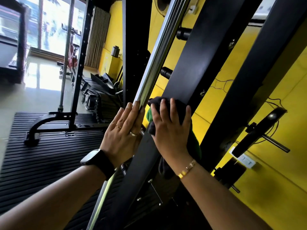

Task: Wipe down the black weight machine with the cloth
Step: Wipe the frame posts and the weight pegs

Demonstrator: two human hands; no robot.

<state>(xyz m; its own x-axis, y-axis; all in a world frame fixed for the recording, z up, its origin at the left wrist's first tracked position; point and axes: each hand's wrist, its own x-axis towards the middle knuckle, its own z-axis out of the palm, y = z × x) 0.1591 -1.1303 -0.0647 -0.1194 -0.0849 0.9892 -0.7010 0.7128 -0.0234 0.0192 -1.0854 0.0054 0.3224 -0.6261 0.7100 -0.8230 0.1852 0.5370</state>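
1. Lying well left of the fingers, a ribbed black mat (41, 155) covers the floor under a black rack base (49, 121)
2. The left hand (123, 130), with a black watch (94, 159) at the wrist and rings on two fingers, lays its fingers (131, 108) straight and close together along the chrome rod (157, 55); whether the thumb wraps behind the rod I cannot tell
3. The rod runs up and rightward from those fingertips, tilted in the view
4. The cloth (195, 143), dark with green patches, lies under the right fingers, pressed against an upright of the black weight machine (191, 63), just right of the rod; a dark edge shows above the fingertips and more hangs below the palm
5. The right hand (171, 130), with a gold bracelet (187, 168) at the wrist, spreads its fingers (162, 110) wide and flat on the cloth, thumb out to the right
6. A yellow wall (282, 163) stands right of the fingers, behind the machine
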